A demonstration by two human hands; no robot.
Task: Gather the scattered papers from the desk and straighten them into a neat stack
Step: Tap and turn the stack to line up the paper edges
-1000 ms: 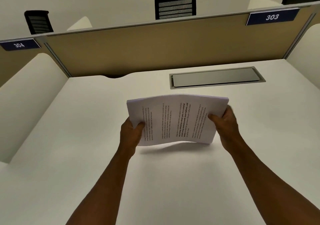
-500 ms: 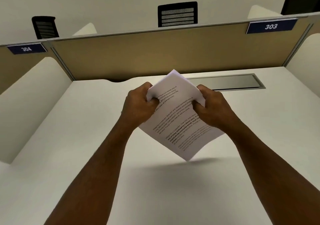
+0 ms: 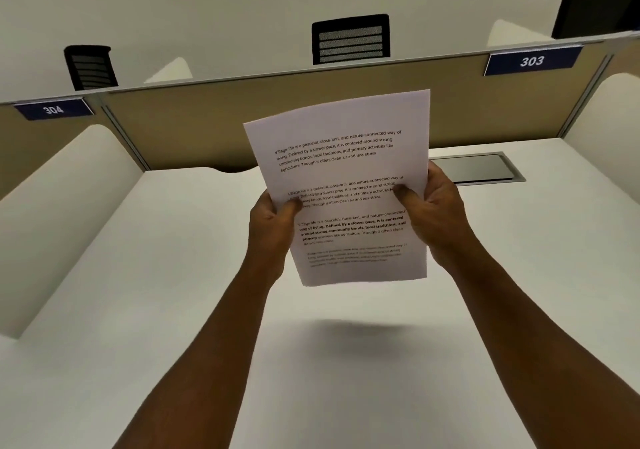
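papers held upright above the desk, left hand and right hand pinching mid-edges; unsupported top could flop, sheets slipping askew.

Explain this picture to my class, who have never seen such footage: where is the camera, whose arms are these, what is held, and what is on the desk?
The camera sits on a person's head, looking forward and down, so the two bare arms reaching in from below are that person's own. There is no robot. The left hand and the right hand each grip one side of a stack of papers, printed with short paragraphs, thumbs on the front. The stack is held upright in the air, above the white desk; its shadow falls below. Set into the desk is a grey cable hatch. Behind stands a tan partition with signs reading 304 and 303, and chair backs beyond it.
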